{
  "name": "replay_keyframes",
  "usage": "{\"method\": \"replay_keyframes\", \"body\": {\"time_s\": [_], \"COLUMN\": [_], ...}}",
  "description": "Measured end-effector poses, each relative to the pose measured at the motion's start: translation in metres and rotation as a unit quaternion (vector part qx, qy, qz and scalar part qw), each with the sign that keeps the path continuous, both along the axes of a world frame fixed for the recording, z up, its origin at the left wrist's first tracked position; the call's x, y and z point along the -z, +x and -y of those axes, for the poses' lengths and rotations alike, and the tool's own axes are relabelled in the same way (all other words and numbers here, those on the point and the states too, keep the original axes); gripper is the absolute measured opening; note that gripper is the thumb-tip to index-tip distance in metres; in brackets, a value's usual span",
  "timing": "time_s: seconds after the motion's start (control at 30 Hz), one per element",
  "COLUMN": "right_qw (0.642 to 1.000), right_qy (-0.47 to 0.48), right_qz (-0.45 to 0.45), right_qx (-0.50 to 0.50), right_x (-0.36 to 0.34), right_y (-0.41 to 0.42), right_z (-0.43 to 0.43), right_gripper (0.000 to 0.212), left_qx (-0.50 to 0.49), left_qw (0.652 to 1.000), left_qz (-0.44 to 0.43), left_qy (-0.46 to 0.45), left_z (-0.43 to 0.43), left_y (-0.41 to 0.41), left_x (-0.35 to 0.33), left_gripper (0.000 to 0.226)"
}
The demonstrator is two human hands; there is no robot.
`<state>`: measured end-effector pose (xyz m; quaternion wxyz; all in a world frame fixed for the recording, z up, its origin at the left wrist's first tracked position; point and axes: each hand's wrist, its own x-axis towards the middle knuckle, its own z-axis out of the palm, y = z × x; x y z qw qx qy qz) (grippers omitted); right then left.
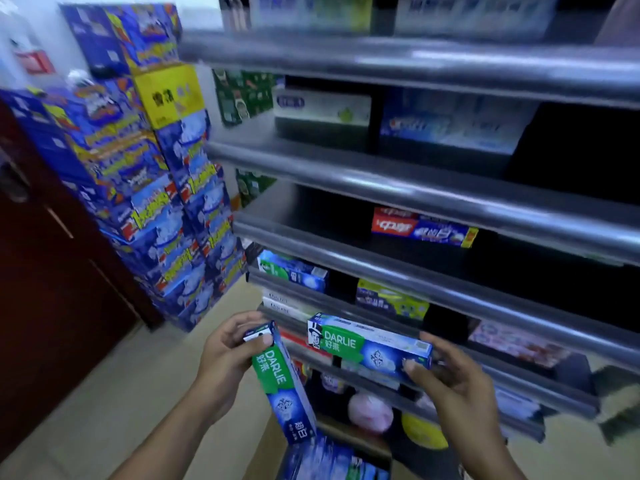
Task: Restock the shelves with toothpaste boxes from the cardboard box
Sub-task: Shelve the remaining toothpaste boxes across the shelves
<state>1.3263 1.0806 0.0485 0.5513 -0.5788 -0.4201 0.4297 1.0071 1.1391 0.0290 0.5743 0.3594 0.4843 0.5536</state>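
Note:
My left hand grips the top end of a green-and-blue Darlie toothpaste box that hangs tilted downward. My right hand pinches the right end of a second Darlie toothpaste box, held level in front of a lower shelf rail. Below, at the bottom edge, more blue-green boxes lie packed together; the container around them is hardly visible. The shelf behind the level box holds a few similar boxes.
Grey metal shelves rise to the right, with scattered toothpaste boxes and dark gaps. A tall stack of blue cartons stands at left against a dark red door. Beige floor lies between.

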Motion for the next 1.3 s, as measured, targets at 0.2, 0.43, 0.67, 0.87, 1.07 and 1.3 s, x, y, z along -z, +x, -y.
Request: {"method": "replay_keyframes", "body": {"time_s": [0.2, 0.43, 0.67, 0.87, 1.07, 1.3], "right_qw": [0.999, 0.998, 0.996, 0.988, 0.984, 0.967], "right_qy": [0.051, 0.06, 0.015, -0.006, -0.032, -0.109], "right_qz": [-0.008, -0.031, -0.056, 0.007, 0.051, 0.186], "right_qx": [-0.013, 0.01, 0.068, 0.151, 0.168, 0.133], "right_x": [-0.059, -0.057, 0.011, 0.056, 0.063, 0.075], "right_y": [-0.006, -0.05, -0.127, -0.174, -0.182, -0.187], "right_z": [-0.016, -0.038, -0.081, -0.142, -0.197, -0.226], "right_gripper": [0.042, 0.042, 0.037, 0.04, 0.042, 0.032], "left_qx": [0.044, 0.118, 0.15, 0.181, 0.203, 0.184], "left_qw": [0.998, 0.985, 0.973, 0.962, 0.96, 0.962], "left_qz": [0.047, -0.118, -0.147, -0.184, -0.187, -0.194], "left_qy": [-0.027, -0.046, -0.095, -0.085, -0.051, -0.054], "left_z": [-0.012, -0.045, -0.084, -0.147, -0.196, -0.231], "left_y": [-0.004, -0.018, -0.071, -0.103, -0.103, -0.09], "left_x": [-0.073, -0.077, -0.042, -0.015, 0.001, 0.021], "left_gripper": [0.043, 0.035, 0.047, 0.057, 0.07, 0.049]}}
